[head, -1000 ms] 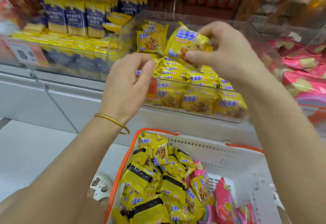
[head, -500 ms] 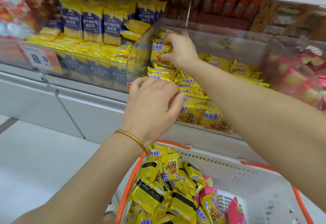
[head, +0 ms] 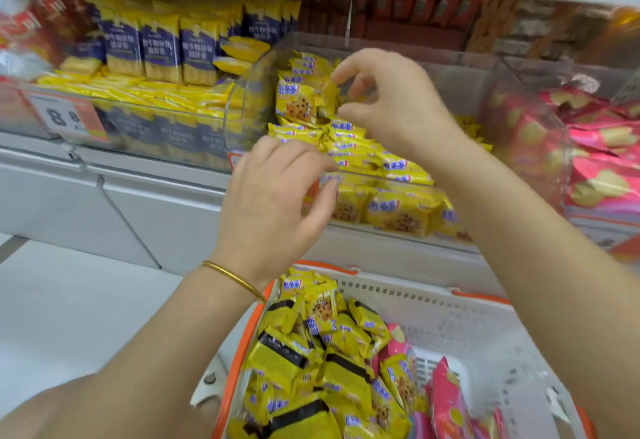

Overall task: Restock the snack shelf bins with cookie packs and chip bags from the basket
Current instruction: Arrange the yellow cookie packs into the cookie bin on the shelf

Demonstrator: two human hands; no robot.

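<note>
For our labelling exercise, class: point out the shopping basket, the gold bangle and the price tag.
shopping basket [head: 450, 321]: head view, white back wall.
gold bangle [head: 233, 278]: head view, middle of the band.
price tag [head: 60, 116]: head view, on the printed 8.

Pale floor [head: 69, 317] lies below a white shelf base panel [head: 156, 203], evenly lit

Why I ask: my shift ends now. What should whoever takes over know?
Left hand: empty, loosely curled at the front of the cookie bin.
Right hand: fingertips at an upright pack in that bin; grip unclear.
Done: bin partly stocked.
Left: basket holds many cookie packs and pink chip bags; shelve them.
</note>
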